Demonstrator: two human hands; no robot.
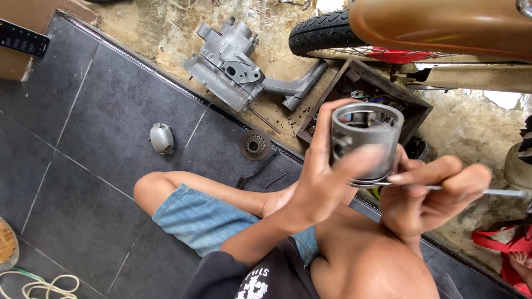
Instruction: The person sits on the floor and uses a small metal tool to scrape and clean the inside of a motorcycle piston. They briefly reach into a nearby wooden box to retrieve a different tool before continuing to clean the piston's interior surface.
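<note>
2 bare hands meet just above the person's folded knees. The left hand (324, 177) is wrapped around a grey metal piston (367, 143), thumb lying across its near skirt and the other fingers (327, 119) curled up its far side, so the grip is closed firmly on the part. The piston stands open end up, tilted slightly toward the camera, and its hollow inside shows. The right hand (429, 194) sits just beside it on the right, fingers pressed together in a pinch on a thin metal tool (487, 192) that runs out to the right; its near tip reaches the lower edge of the piston, where the ring grooves are, though the exact contact is hidden by the thumb.

Below the hands are denim shorts (205, 218) and a dark shirt. On the dark floor tiles (72, 144) past the knee lie a small black hand tool (256, 173), a round toothed sprocket part (255, 145) and a small rounded grey cover (162, 138). Farther off, on rough ground, rests a grey engine casing (227, 63), with a dark wooden box of parts (366, 91) to its right. Farthest, a motorcycle tyre (324, 33) and brown fender (438, 22).
</note>
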